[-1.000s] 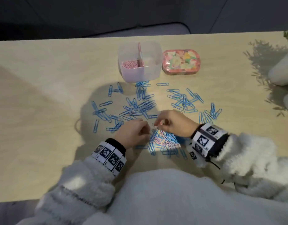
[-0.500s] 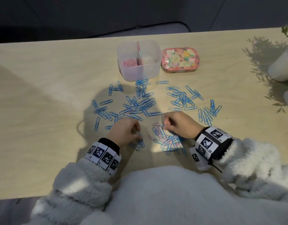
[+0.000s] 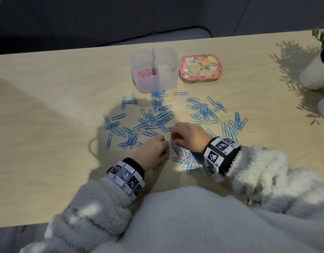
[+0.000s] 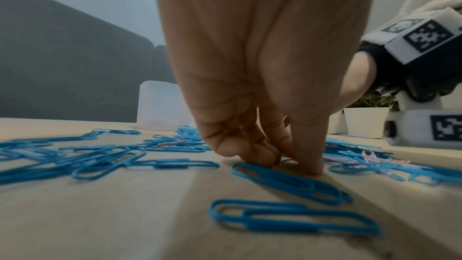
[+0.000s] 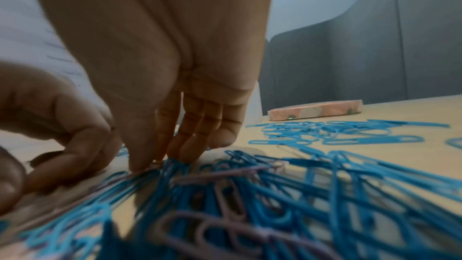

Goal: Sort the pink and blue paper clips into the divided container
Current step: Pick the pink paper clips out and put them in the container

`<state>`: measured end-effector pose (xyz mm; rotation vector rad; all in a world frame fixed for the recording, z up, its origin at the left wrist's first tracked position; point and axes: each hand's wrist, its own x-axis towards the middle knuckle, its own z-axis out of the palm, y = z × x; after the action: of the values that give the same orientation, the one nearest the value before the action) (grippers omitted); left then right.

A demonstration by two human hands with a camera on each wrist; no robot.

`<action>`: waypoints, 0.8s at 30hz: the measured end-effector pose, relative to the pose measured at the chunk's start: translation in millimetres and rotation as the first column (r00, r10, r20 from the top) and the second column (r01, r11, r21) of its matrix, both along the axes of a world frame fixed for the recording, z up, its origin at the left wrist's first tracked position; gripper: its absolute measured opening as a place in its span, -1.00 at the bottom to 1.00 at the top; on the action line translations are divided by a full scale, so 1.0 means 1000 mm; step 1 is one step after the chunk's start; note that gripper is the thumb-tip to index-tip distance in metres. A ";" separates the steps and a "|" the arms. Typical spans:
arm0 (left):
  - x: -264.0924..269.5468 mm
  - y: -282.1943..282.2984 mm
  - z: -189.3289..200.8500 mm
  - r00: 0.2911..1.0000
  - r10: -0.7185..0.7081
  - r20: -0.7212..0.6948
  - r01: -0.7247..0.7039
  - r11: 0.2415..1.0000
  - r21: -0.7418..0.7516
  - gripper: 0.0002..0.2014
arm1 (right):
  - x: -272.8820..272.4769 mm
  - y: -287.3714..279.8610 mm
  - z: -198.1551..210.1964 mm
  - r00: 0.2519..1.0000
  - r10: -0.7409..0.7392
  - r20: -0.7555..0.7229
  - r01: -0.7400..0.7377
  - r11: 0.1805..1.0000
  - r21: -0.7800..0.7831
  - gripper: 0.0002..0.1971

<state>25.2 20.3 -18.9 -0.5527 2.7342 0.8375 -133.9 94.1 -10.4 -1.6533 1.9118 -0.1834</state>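
Fingertips (image 5: 140, 165) of the right hand (image 3: 187, 138) down on the near pile of mixed clips, pinched at the far-left edge of that heap; thumb and forefinger curled onto what looks like a pink clip, though which strand exactly is too blurred to tell. Left hand (image 3: 153, 152) just beside it at 9 o'clock, fingers bunched with tips (image 4: 310, 167) pressed to the table (image 3: 48, 106); whether a clip sits inside that pinch cannot be told, only that a blue paper clip (image 4: 287, 183) lies right under the tips, long axis running toward 4 o'clock.

Mixed pile (image 3: 188, 161) of pink and blue clips spread from the right fingers back toward 5 o'clock, under the right wrist. Pink paper clips (image 5: 225, 173) threaded through the blue ones, long axes mostly pointing toward the fingers. Right hand judged nearer to the pinks; left hand better placed for holding the blues down.

Further out at 12 o'clock, a broad scatter of blue paper clips (image 3: 153, 121). Beyond that, well apart from both hands, the divided container (image 3: 153, 84): pink clips (image 3: 143, 72) heaped in its left compartment, right compartment bare as far as visible. Floral tin (image 3: 200, 69) just beside it at 3 o'clock.
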 end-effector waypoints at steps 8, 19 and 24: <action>-0.013 -0.002 -0.005 0.999 -0.013 -0.052 0.010 0.998 -0.059 -0.87 | -0.010 -0.007 -0.006 1.000 -0.028 0.003 0.028 0.999 0.022 -0.93; -0.009 -0.024 0.004 0.951 0.308 -0.006 -0.286 0.890 0.356 -0.81 | -0.027 0.045 0.013 0.601 -0.493 0.629 0.419 0.865 0.277 -0.67; -0.026 -0.018 0.019 0.861 0.494 0.120 -0.458 0.650 0.607 -0.80 | -0.014 0.059 0.003 0.994 -0.048 0.097 0.041 0.996 0.076 -0.86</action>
<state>-1.3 2.5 0.3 -1.1184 2.1357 1.8078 -147.7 152.9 -7.8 -1.5263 1.8597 -0.2063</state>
